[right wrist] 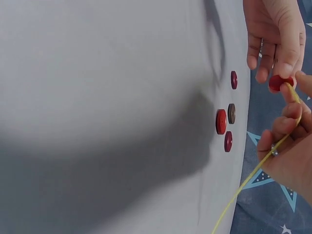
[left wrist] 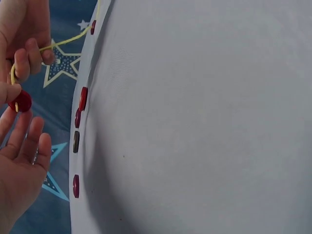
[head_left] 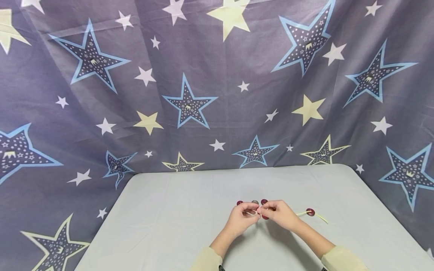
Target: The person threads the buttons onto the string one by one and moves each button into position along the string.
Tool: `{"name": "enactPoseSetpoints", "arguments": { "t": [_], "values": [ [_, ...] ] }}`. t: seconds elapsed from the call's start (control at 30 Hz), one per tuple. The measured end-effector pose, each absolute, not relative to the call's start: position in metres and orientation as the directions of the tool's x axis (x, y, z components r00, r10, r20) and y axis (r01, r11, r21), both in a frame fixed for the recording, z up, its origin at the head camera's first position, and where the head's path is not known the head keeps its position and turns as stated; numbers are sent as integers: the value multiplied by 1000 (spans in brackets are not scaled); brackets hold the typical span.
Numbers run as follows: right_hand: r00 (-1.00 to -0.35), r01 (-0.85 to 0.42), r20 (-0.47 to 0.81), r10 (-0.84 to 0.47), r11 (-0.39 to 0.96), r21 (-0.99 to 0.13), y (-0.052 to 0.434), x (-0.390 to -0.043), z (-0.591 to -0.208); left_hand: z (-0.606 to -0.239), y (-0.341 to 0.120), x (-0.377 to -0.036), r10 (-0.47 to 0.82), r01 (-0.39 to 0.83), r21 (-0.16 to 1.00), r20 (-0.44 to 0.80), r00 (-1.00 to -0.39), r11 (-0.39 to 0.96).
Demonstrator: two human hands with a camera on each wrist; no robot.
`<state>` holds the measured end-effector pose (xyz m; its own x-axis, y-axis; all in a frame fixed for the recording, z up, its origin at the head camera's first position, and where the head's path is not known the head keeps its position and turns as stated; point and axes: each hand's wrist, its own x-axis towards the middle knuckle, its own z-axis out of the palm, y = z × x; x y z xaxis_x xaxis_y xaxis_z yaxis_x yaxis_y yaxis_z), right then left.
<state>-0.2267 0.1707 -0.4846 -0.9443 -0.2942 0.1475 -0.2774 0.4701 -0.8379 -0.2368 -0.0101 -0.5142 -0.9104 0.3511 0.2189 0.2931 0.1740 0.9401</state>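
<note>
Both hands meet above the table. My left hand point(head_left: 240, 220) pinches a red button point(right wrist: 276, 83) between thumb and fingers. My right hand point(head_left: 283, 215) pinches a yellow cord point(right wrist: 273, 148) close against that button; in the left wrist view, a short bit of cord lies over the button's face. From the right hand, the cord trails to the right across the table, where a dark red button point(head_left: 310, 212) is strung on it near the far end. In the head view, the fingers mostly hide the held button.
Several loose buttons lie on the table just beyond the hands: a grey-brown one point(right wrist: 231, 113), a brighter red one point(right wrist: 221, 122) and dark red ones, such as this button point(head_left: 239, 203). The pale table point(head_left: 169, 226) backs onto a star-patterned cloth point(head_left: 210, 56).
</note>
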Motion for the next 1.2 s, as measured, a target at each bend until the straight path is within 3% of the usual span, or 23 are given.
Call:
{"name": "enactPoseSetpoints", "arguments": {
  "t": [0.23, 0.6, 1.2],
  "values": [
    [-957, -246, 137, -254, 472, -847, 171, -226, -485, -516, -11, -236, 358, 364, 906, 274, -892, 214],
    [-966, -208, 115, -231, 435, -876, 173, -227, -484, -517, -11, -235, 248, 360, 907, 306, -919, 217],
    [-967, -208, 116, -228, 433, -877, 172, -224, -482, -515, -5, -231, 181, 337, 906, 297, -938, 257]
  ]
}}
